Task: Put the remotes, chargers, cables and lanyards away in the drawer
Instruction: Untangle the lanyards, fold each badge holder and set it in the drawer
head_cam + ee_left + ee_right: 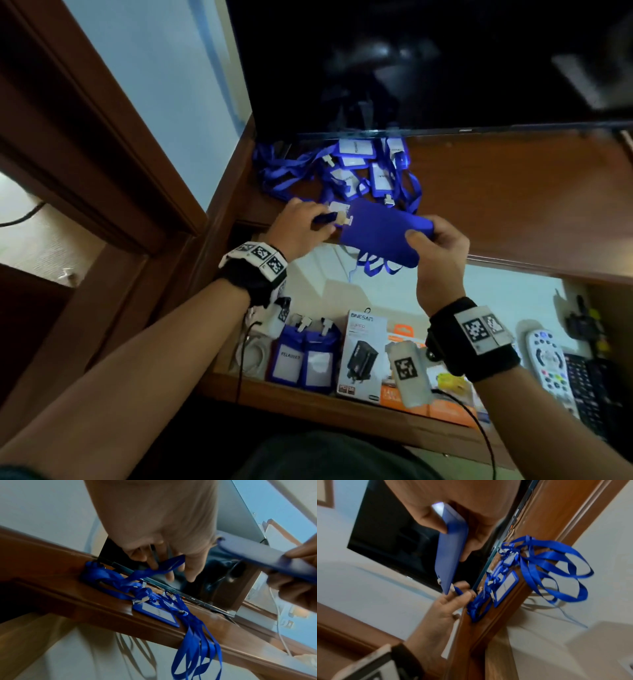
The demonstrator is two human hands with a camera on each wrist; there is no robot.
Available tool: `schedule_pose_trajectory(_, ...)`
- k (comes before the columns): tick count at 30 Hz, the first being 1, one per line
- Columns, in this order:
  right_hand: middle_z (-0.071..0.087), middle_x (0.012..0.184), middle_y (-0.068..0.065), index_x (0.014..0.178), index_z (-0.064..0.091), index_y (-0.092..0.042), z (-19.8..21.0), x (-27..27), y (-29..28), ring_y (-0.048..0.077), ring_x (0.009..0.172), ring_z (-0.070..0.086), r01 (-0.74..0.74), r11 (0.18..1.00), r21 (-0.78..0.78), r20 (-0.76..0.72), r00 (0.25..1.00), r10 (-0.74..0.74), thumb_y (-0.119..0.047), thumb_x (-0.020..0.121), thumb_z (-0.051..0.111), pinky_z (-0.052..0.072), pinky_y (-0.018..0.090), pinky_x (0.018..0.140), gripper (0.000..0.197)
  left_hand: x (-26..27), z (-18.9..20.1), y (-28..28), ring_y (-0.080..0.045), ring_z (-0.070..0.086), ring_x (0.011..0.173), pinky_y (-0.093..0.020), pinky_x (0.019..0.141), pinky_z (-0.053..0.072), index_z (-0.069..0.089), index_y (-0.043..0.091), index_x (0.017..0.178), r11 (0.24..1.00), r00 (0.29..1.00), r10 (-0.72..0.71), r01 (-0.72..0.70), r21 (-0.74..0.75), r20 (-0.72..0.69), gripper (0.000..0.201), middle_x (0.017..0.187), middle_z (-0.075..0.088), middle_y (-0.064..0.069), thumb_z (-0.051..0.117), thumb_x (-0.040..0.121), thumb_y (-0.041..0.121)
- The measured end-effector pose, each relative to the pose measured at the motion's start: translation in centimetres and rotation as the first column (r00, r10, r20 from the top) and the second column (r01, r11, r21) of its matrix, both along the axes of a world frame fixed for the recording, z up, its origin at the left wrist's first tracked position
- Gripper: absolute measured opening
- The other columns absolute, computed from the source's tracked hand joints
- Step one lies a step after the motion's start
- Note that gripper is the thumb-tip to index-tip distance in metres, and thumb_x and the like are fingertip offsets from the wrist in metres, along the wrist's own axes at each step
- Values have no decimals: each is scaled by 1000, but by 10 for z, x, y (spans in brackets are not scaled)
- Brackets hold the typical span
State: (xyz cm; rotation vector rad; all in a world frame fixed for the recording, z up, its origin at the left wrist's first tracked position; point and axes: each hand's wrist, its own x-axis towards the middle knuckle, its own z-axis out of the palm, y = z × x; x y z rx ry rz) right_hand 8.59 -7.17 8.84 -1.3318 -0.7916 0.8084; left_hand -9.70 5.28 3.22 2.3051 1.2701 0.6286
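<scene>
A blue badge holder (380,233) hangs in the air over the cabinet's front edge. My right hand (435,246) grips its right end, thumb on the back face (452,550). My left hand (301,226) pinches its blue strap (323,218) at the clip; in the left wrist view the strap (161,568) runs under my curled fingers (154,561). A tangled pile of blue lanyards (346,171) with white-windowed holders lies on the cabinet top. Some strap loops (556,568) hang over the edge. The open drawer (308,397) below holds two badge holders (301,359).
A dark TV screen (428,68) stands just behind the lanyard pile. In the drawer lie a black-and-white charger box (364,356), orange boxes (442,407), a white cable (251,356), a grey remote (548,363) and a black remote (589,387). A brown door frame (85,137) rises at left.
</scene>
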Motion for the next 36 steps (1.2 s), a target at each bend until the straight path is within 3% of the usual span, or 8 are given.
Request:
schedule_pose_trajectory(6,52,52,-12,54,61,-22,18,55,-12,10,55,46,213,976,47,-90,974,-208,-3,64,52,37,17,53,23,-12,-10,13,-35,58,91,-40,78,44,69,10,93,977,967,211,-214,-9,-144,15,92,69,-13,62,87,22)
schedule_pose_trajectory(11,45,48,-12,48,54,-22,24,99,-23,13,54,41,412,910,46,-194,898,-396,-5,66,51,28,24,57,25,-21,-4,30,-37,61,99,-40,82,46,68,5,102,938,923,338,-347,-19,-184,22,105,67,-20,56,92,21)
schedule_pose_trajectory(17,50,64,2,57,55,-19,7,112,-27,23,66,46,518,856,-8,-253,827,-503,-3,72,53,34,35,62,22,-1,26,45,-37,55,112,-37,93,39,64,3,114,895,899,429,-436,-93,-89,30,118,61,-23,52,95,22)
schedule_pose_trajectory(23,57,60,-14,71,61,-21,0,89,-48,9,58,47,359,923,140,-103,932,-347,-2,76,52,39,20,53,22,43,45,0,-19,59,107,-25,91,40,65,15,110,935,964,264,-256,-245,-1,27,115,63,-4,65,86,27)
schedule_pose_trajectory(26,63,69,-17,76,67,-29,-7,74,-56,3,68,54,211,954,214,55,972,-227,-1,80,55,43,19,65,31,66,46,-34,-13,60,85,-23,84,45,65,19,105,952,972,202,-167,-258,118,21,113,54,0,67,85,28)
schedule_pose_trajectory(28,65,75,-17,84,68,-23,-13,70,-58,6,72,55,124,972,201,180,970,-161,-4,82,57,44,22,68,22,79,46,-57,-9,59,81,-23,82,46,68,18,99,956,970,155,-99,-278,188,17,111,57,1,59,91,31)
schedule_pose_trajectory(33,68,87,-2,94,73,-8,-20,69,-60,8,79,61,-41,970,239,549,830,-100,-1,81,62,47,20,72,18,98,53,-92,-16,69,76,-27,71,49,73,13,83,827,940,190,3,-562,284,63,81,74,0,33,95,60)
schedule_pose_trajectory(36,69,97,6,100,74,-6,-28,69,-61,24,88,63,-167,951,261,692,719,-64,-3,80,63,49,28,76,23,106,61,-103,-14,68,68,-21,64,49,70,9,76,796,924,213,25,-604,319,58,74,73,-2,42,92,58)
